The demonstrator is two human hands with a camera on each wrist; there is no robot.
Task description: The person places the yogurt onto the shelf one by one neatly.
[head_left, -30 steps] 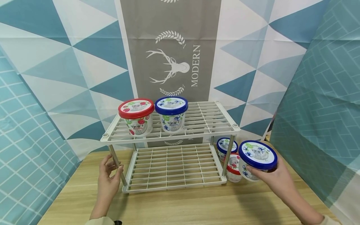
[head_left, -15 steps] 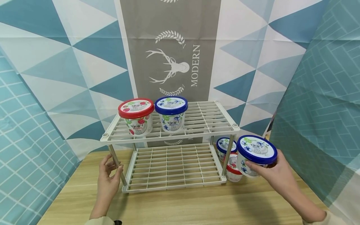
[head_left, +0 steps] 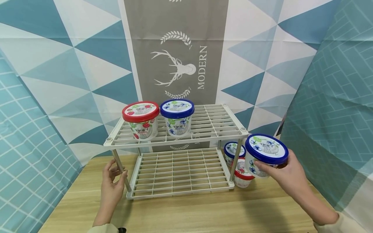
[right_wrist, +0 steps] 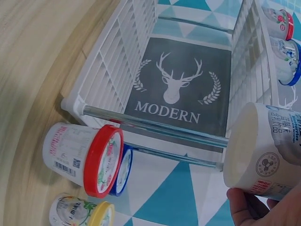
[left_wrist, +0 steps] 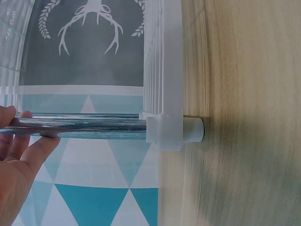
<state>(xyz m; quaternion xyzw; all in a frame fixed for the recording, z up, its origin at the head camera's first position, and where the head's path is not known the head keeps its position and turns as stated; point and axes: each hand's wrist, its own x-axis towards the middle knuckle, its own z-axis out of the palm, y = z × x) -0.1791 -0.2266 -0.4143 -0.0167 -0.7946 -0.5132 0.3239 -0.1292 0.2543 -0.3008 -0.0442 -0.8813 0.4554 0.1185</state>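
Observation:
My right hand [head_left: 288, 174] grips a blue-lidded tub [head_left: 266, 150] with blueberry pictures, raised off the table at the right of a white two-tier rack [head_left: 204, 138]. In the right wrist view the tub's pale base [right_wrist: 242, 146] faces the rack's upper tier, and thumb and fingers hold its side. At the rack's left, fingers and thumb of my left hand [head_left: 112, 187] hold the front metal post [left_wrist: 103, 125]. On the top tier stand a red-lidded tub [head_left: 142, 129] and another blue-lidded tub [head_left: 178, 124], side by side on the left half.
Right of the rack, a red-lidded tub [head_left: 242, 182] and a blue-lidded one [head_left: 233, 150] stand on the wooden table [head_left: 180, 216]. The right wrist view also shows a yellow-lidded tub [right_wrist: 77, 212] there. Patterned cloth [head_left: 250, 48] hangs behind and at both sides.
My right hand has lifted the blue-lidded tub upward, uncovering more of the red-lidded tub on the table. The left hand keeps its place on the post.

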